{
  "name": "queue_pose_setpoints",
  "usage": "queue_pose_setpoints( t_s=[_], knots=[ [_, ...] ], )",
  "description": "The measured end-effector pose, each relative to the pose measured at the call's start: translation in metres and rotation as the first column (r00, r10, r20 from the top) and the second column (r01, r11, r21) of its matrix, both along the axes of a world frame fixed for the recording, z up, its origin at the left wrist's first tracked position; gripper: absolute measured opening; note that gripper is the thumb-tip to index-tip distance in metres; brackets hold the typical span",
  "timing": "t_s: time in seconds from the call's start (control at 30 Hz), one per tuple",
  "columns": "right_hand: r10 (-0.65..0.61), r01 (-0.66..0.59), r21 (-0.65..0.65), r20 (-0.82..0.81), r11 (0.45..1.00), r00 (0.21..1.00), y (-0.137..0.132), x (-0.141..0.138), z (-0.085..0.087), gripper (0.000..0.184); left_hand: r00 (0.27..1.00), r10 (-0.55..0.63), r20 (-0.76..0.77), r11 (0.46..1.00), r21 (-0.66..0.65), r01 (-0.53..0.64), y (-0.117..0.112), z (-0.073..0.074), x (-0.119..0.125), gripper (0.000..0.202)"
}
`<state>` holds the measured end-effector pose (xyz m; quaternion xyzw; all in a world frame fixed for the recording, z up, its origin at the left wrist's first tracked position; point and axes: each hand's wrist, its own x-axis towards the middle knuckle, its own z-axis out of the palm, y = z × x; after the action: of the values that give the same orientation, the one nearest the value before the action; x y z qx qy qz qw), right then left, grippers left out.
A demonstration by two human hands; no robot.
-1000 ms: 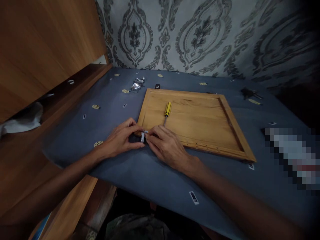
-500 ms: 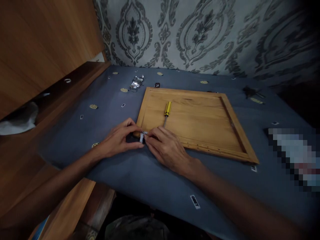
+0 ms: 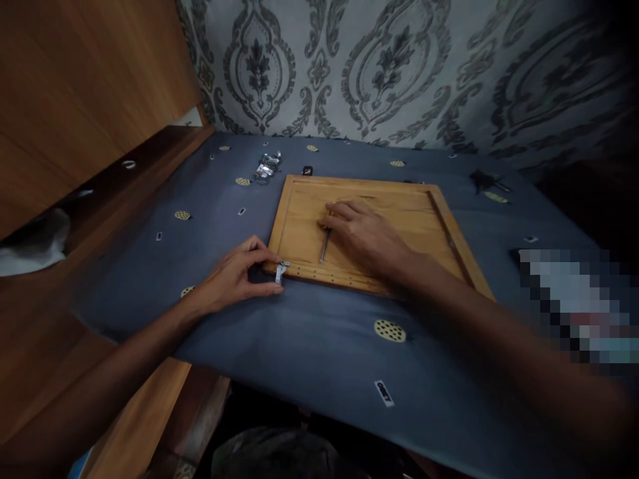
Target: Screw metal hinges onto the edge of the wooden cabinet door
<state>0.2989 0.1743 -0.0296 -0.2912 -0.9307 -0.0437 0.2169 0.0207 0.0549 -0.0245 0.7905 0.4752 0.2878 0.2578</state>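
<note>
Pinching a metal fitting [image 3: 280, 273] in the left hand [image 3: 234, 276], at eight o'clock on the wooden panel [image 3: 299, 223]: placed, not visibly fastened. Apparently gripping the screwdriver [image 3: 325, 246] in the right hand [image 3: 367, 233].

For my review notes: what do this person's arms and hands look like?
The left hand and right hand are ungloved, with no rings or markings visible. No sleeve, watch or bracelet shows on either left forearm or right forearm.

- Left hand [image 3: 234, 276]: thumb [image 3: 262, 289] and index [image 3: 264, 256] tips apart, C-shaped.
- Right hand [image 3: 369, 236]: palm down, fingers [image 3: 344, 209] curled, beyond and right of left hand.
- Left forearm [image 3: 144, 349], right forearm [image 3: 479, 316] extended.
</note>
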Motion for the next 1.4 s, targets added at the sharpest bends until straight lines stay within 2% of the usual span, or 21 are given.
queue_pose_setpoints(
  t_s=[0.1, 0.17, 0.3, 0.37, 0.43, 0.53, 0.67, 1.0, 1.23, 1.4],
  knots=[
    [0.046, -0.046, 0.007, 0.049, 0.999, 0.998, 0.002, 0.006, 0.01, 0.018, 1.0, -0.007, 0.013, 1.0, 0.005, 0.007, 0.0, 0.0, 0.0, 0.042],
    [0.066, -0.069, 0.029, 0.119, 0.997, 0.991, -0.007, 0.014, 0.021, 0.018, 1.0, -0.006, 0.018, 1.0, 0.005, 0.006, 0.0, 0.0, 0.0, 0.043],
    [-0.001, -0.003, 0.033, 0.108, 0.999, 0.994, -0.055, 0.033, 0.037, 0.025, 1.0, -0.003, 0.024, 1.0, 0.005, 0.002, 0.0, -0.001, 0.0, 0.044],
    [0.039, -0.037, -0.036, 0.054, 0.999, 0.998, -0.087, 0.037, 0.037, 0.033, 1.0, -0.005, 0.02, 1.0, 0.006, 0.004, 0.001, -0.001, 0.0, 0.044],
    [0.054, -0.051, -0.121, 0.021, 0.991, 0.998, -0.113, 0.037, 0.03, 0.033, 1.0, 0.002, 0.01, 1.0, 0.012, -0.002, 0.001, -0.001, 0.0, 0.043],
    [0.028, -0.021, -0.147, 0.046, 0.989, 0.999, -0.133, 0.031, 0.015, 0.028, 1.0, 0.013, -0.007, 1.0, 0.015, -0.013, 0.001, 0.0, 0.0, 0.043],
    [0.016, -0.008, -0.099, 0.076, 0.995, 0.997, -0.129, 0.018, 0.005, 0.024, 1.0, 0.003, -0.001, 1.0, 0.018, -0.003, 0.0, 0.0, 0.0, 0.043],
    [0.129, -0.127, -0.054, 0.043, 0.99, 0.991, -0.121, 0.001, 0.005, 0.03, 1.0, -0.006, 0.024, 1.0, 0.009, 0.006, 0.001, -0.001, 0.001, 0.045],
    [0.163, -0.163, -0.082, -0.008, 0.983, 0.987, -0.12, 0.023, 0.011, 0.027, 0.999, -0.008, 0.034, 1.0, 0.002, 0.008, 0.001, -0.002, 0.0, 0.044],
    [0.011, -0.014, -0.055, -0.047, 0.998, 0.999, -0.114, 0.041, 0.012, 0.026, 0.999, -0.01, 0.042, 1.0, 0.003, 0.01, 0.001, -0.003, -0.001, 0.044]
  ],
)
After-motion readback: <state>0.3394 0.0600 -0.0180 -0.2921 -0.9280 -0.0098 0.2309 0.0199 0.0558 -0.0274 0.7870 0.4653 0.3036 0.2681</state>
